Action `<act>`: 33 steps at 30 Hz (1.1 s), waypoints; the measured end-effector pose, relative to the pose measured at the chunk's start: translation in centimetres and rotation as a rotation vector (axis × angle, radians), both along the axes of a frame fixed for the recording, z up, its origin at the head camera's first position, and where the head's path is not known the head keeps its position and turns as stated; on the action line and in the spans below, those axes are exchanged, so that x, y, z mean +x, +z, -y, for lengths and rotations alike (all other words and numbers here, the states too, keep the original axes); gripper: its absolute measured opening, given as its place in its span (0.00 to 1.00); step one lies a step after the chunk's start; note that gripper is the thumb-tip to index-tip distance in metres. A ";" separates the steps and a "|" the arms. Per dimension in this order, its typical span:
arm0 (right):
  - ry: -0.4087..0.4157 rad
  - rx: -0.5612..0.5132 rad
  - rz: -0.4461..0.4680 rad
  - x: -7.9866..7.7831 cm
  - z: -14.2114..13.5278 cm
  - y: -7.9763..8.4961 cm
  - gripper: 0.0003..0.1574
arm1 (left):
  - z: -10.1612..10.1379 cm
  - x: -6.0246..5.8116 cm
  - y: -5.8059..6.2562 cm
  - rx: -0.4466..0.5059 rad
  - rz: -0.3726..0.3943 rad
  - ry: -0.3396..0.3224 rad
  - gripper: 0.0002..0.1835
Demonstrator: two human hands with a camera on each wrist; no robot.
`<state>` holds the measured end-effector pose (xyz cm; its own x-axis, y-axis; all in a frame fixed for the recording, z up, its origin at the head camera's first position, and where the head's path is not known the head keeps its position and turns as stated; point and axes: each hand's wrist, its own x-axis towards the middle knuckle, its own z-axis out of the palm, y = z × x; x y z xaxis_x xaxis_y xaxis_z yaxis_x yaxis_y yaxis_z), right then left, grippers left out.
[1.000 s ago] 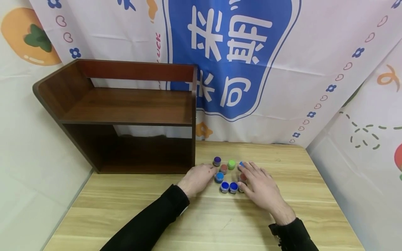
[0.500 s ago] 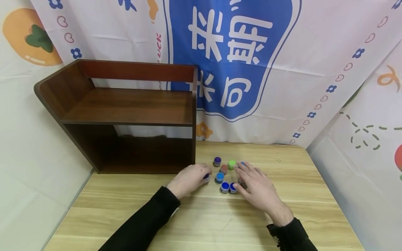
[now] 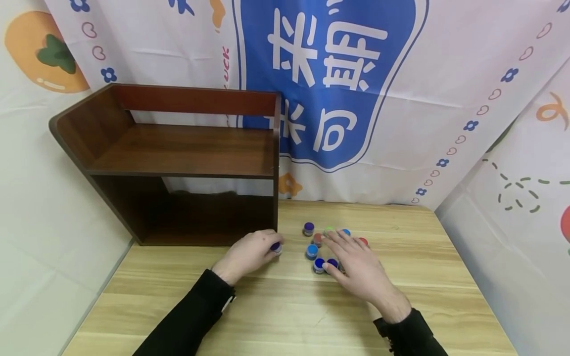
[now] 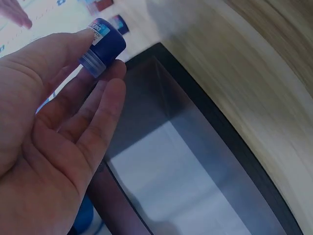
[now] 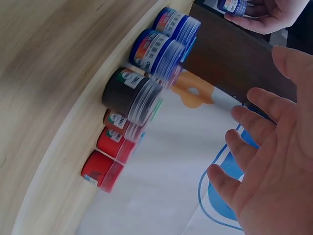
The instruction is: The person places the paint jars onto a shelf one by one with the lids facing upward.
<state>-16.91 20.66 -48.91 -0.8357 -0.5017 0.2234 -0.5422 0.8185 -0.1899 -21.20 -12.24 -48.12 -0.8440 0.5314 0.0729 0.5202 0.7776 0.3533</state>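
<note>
In the head view my left hand (image 3: pixel 248 251) pinches a small dark blue paint jar (image 3: pixel 276 247) beside the front right corner of the brown shelf (image 3: pixel 274 207). The left wrist view shows this jar between thumb and fingers, with a label on its side. My right hand (image 3: pixel 355 267) spreads over the other paint jars, fingers straight, holding nothing. Around it are a light blue jar (image 3: pixel 312 251), a dark blue jar (image 3: pixel 318 265), a purple jar (image 3: pixel 308 228), a brownish-red jar (image 3: pixel 317 240) and a red jar (image 3: pixel 363 242). A black jar (image 5: pixel 129 95) shows in the right wrist view. The green jar is mostly hidden.
The two-level shelf stands at the table's back left. A printed cloth (image 3: pixel 401 148) hangs behind the wooden table (image 3: pixel 303 316). White walls with printed figures close off the left and right sides.
My left hand has taken hold of a dark blue jar and carried it left, away from the group, to the shelf corner. My right hand has shifted slightly left, uncovering a red jar.
</note>
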 end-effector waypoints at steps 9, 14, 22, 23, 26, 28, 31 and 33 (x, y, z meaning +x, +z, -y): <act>0.022 0.004 -0.002 0.2 1.0 0.2 0.45 | 3.5 -0.5 0.3 0.025 -0.039 0.054 0.14; 0.028 0.012 0.018 0.4 1.5 0.4 0.46 | 5.8 -1.3 0.6 0.037 -0.035 0.071 0.14; 0.034 0.017 0.021 0.4 1.8 0.3 0.46 | 9.1 -2.3 0.9 0.047 -0.029 0.114 0.15; 0.036 0.016 0.017 0.4 1.8 0.3 0.46 | 9.5 -2.4 0.9 0.045 -0.030 0.119 0.15; 0.042 0.011 0.006 0.5 1.8 0.3 0.45 | 10.7 -2.9 0.7 0.043 -0.030 0.131 0.15; 0.044 0.008 0.005 0.5 1.8 0.2 0.45 | 11.6 -3.1 0.5 0.038 -0.033 0.130 0.15; 0.048 0.008 0.007 0.5 1.9 0.1 0.44 | 13.0 -3.4 0.3 0.029 -0.031 0.137 0.16; 0.051 0.008 0.009 0.4 1.9 0.1 0.44 | 13.9 -3.5 0.3 0.025 -0.029 0.146 0.16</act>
